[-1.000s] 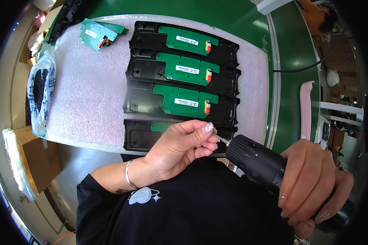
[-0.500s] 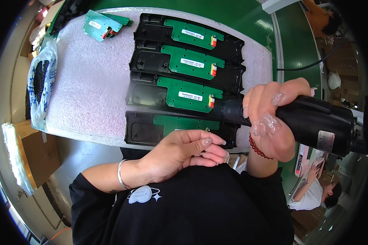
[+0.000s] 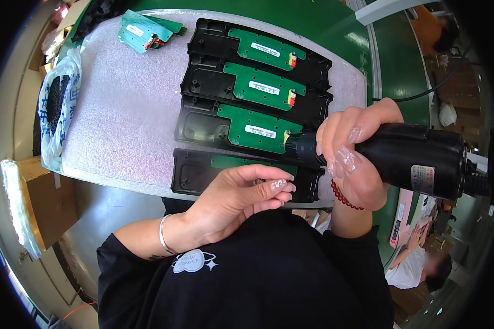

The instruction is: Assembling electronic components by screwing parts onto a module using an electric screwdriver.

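My right hand [image 3: 357, 140] is wrapped round a black electric screwdriver [image 3: 406, 159], held almost level. Its tip points left, by the right end of the third green circuit board [image 3: 247, 129], next to the small connector; exact contact cannot be made out. That board lies in a black plastic housing [image 3: 195, 125]. My left hand [image 3: 233, 200] hovers at the front housing [image 3: 189, 174], thumb and fingers pinched together; anything between them is too small or hidden. It partly covers the front circuit board [image 3: 230, 162]. Two more housings with boards [image 3: 266, 92] lie farther back.
A white foam sheet [image 3: 121, 109] underlies the housings on a green table [image 3: 398, 60]. Loose circuit boards [image 3: 140, 33] are piled far left. A plastic bag of small black parts [image 3: 57, 104] sits at the left edge. Cardboard boxes [image 3: 49, 200] stand beyond. Another person [image 3: 414, 266] is at right.
My left hand's fingers have drawn closer together into a pinch. The screwdriver in my right hand has shifted slightly left, its tip nearer the third board's connector. The view has shifted slightly.
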The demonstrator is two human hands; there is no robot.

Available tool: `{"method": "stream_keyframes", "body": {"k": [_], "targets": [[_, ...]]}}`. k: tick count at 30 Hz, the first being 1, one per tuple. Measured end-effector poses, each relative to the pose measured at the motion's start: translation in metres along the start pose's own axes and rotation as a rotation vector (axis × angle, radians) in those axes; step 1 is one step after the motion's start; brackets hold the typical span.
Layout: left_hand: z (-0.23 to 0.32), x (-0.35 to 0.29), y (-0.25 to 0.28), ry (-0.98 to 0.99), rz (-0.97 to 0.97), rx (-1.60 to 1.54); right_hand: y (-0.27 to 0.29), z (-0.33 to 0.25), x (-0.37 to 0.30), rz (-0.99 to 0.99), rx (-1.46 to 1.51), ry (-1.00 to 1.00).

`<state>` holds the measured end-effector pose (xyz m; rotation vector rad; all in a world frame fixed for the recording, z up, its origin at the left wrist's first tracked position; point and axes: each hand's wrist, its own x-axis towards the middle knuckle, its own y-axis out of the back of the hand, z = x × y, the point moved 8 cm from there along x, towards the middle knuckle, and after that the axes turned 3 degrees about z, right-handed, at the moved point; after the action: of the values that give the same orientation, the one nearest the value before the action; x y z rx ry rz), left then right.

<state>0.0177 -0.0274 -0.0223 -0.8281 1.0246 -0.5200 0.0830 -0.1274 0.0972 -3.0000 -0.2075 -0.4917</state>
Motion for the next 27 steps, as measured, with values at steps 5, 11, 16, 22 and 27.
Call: {"method": "stream_keyframes", "body": {"k": [5, 11, 16, 22, 27], "targets": [[0.003, 0.003, -0.001, -0.027, 0.0, -0.11, 0.004, -0.043, -0.006, -0.065, 0.153, 0.135], [0.004, 0.004, 0.0, -0.048, -0.046, -0.159, -0.016, -0.095, -0.018, -0.133, 0.293, 0.344], [0.002, 0.003, 0.0, -0.028, -0.086, -0.161, -0.019, -0.089, -0.015, -0.166, 0.268, 0.288], [-0.003, -0.003, -0.015, 0.103, -0.073, -0.192, -0.026, -0.068, -0.005, -0.295, 0.136, 0.194], [-0.009, -0.007, -0.001, 0.114, -0.039, -0.1, -0.018, -0.009, 0.007, -0.018, 0.095, 0.072]]}}
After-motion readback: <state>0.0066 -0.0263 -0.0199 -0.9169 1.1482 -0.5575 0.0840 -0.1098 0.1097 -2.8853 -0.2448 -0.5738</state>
